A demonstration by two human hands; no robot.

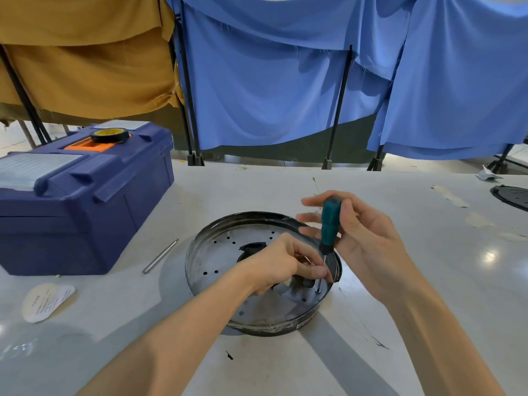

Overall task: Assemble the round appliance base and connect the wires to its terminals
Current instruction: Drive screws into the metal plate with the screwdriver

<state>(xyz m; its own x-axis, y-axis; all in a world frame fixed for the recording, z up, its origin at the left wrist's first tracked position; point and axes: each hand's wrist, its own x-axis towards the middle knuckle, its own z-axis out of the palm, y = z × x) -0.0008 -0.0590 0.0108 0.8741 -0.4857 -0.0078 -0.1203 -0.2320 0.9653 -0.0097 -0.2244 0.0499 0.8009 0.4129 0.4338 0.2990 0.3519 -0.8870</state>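
Observation:
A round dark metal appliance base (220, 252), a shallow pan with several small holes, lies on the white table. My right hand (357, 232) grips the green handle of a screwdriver (330, 221), held nearly upright. Its tip sits on a screw (318, 291) near the base's right rim. My left hand (283, 264) reaches into the base and pinches the screwdriver's thin shaft just above the screw. A dark part at the base's middle (253, 248) is partly hidden by my left hand. No wires are visible.
A blue toolbox (85, 201) stands at the left, with a roll of black tape (110, 135) on its lid. A metal rod (160, 256) lies between toolbox and base. A round paper label (47, 301) lies front left. Another black round part (511, 197) sits at the far right edge.

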